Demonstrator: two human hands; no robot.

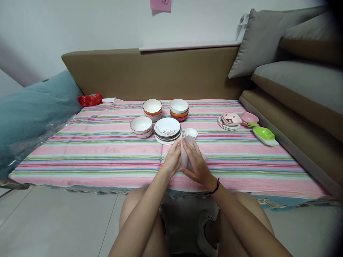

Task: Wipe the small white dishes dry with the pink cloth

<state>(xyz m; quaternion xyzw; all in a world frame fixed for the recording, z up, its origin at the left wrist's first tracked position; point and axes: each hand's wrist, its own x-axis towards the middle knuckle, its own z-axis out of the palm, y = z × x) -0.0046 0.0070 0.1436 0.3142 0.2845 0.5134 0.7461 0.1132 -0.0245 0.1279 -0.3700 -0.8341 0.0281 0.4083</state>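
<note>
Between left hand (173,157) and right hand (197,165), both clasping it, sits a greyish-white cloth (184,159), one corner poking out.

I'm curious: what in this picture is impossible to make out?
All in the head view:
Anything inside the pale sheet: covered by the left hand and right hand.
The full writing on the pink note: cut off by the top edge.
Faces of the lower plates: hidden by the top plate.
Right ends of the cushions: lost at the dark right edge.
</note>
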